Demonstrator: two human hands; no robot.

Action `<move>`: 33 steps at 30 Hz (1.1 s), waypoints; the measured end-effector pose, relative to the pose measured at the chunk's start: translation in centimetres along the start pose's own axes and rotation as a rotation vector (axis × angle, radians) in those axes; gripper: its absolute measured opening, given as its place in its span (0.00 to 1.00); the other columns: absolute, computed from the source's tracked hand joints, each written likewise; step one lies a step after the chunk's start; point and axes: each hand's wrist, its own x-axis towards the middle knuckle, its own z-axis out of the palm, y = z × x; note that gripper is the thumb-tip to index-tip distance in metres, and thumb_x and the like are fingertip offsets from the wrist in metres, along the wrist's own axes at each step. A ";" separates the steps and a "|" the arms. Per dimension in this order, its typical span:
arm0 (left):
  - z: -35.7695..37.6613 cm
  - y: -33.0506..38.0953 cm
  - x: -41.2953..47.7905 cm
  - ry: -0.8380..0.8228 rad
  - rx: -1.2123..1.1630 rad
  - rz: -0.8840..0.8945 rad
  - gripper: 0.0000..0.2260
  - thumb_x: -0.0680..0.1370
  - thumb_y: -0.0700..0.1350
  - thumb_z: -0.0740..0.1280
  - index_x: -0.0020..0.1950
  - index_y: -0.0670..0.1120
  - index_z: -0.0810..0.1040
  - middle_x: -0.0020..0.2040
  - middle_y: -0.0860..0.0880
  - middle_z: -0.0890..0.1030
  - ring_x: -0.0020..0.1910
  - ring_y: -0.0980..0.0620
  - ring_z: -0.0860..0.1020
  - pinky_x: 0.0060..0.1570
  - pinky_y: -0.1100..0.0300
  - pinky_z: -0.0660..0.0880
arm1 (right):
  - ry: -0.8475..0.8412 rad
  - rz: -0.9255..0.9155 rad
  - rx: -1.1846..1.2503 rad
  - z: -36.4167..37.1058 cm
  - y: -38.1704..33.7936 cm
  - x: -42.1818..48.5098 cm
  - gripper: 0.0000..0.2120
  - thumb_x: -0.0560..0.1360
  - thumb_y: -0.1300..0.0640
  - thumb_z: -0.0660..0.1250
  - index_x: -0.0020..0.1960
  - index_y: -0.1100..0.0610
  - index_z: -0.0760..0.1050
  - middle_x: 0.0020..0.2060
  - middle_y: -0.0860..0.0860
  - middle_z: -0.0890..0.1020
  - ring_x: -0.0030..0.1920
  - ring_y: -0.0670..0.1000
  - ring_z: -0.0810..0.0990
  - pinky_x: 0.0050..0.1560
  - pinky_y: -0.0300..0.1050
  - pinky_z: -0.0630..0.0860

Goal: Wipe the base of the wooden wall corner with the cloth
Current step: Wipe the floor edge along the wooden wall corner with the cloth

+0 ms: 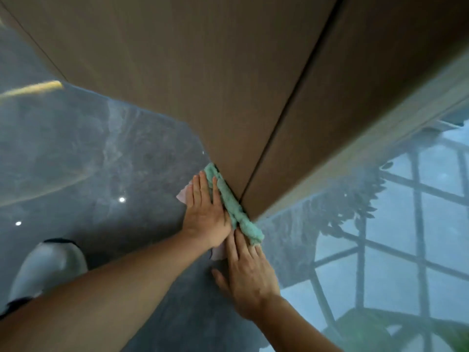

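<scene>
A brown wooden wall (193, 72) rises from a glossy grey marble floor (114, 161) and ends in a corner at the lower middle of the head view. A green cloth (234, 207), rolled long with a pink underside showing, lies pressed along the wall's base at that corner. My left hand (206, 212) lies flat with its fingers on the cloth's upper half. My right hand (250, 273) lies flat on the floor, its fingertips on the cloth's lower end.
A white shoe (48, 268) stands on the floor at the lower left. A dark vertical seam (291, 102) splits the wall panels. The floor at the right mirrors a window grid (406, 224) and foliage.
</scene>
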 end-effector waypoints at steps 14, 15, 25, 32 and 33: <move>4.1 13.4 -9.5 -0.291 -0.092 0.065 0.43 0.76 0.66 0.51 0.77 0.41 0.35 0.75 0.28 0.34 0.75 0.33 0.32 0.74 0.44 0.35 | 0.092 0.256 -0.236 -5.2 17.5 0.2 0.29 0.78 0.44 0.45 0.76 0.54 0.56 0.75 0.54 0.65 0.75 0.56 0.60 0.75 0.62 0.49; 4.1 13.5 -9.5 -0.287 -0.084 0.099 0.43 0.76 0.67 0.51 0.77 0.41 0.35 0.75 0.29 0.34 0.75 0.34 0.31 0.74 0.45 0.34 | 0.087 0.254 -0.250 -5.4 18.3 0.3 0.29 0.78 0.44 0.45 0.76 0.54 0.56 0.75 0.54 0.64 0.75 0.56 0.60 0.75 0.63 0.48; 2.0 11.4 -6.0 -0.333 0.012 0.294 0.39 0.78 0.63 0.52 0.79 0.45 0.38 0.79 0.39 0.38 0.78 0.43 0.36 0.76 0.51 0.38 | 0.063 0.292 -0.253 -7.0 20.7 0.9 0.28 0.78 0.43 0.46 0.76 0.50 0.55 0.78 0.53 0.59 0.78 0.56 0.53 0.75 0.66 0.44; 0.6 6.2 -6.9 -0.210 0.148 0.485 0.38 0.77 0.64 0.53 0.79 0.42 0.48 0.81 0.43 0.51 0.80 0.49 0.49 0.77 0.56 0.47 | 0.303 0.418 0.028 -5.4 11.6 0.7 0.30 0.74 0.50 0.59 0.73 0.61 0.64 0.70 0.63 0.70 0.74 0.64 0.61 0.76 0.63 0.47; 0.2 5.3 -7.0 -0.188 0.166 0.528 0.37 0.77 0.63 0.54 0.78 0.41 0.54 0.80 0.42 0.57 0.79 0.49 0.54 0.76 0.56 0.49 | 0.320 0.368 0.041 -4.6 9.1 0.6 0.31 0.74 0.51 0.59 0.73 0.62 0.63 0.70 0.65 0.70 0.73 0.65 0.61 0.76 0.64 0.48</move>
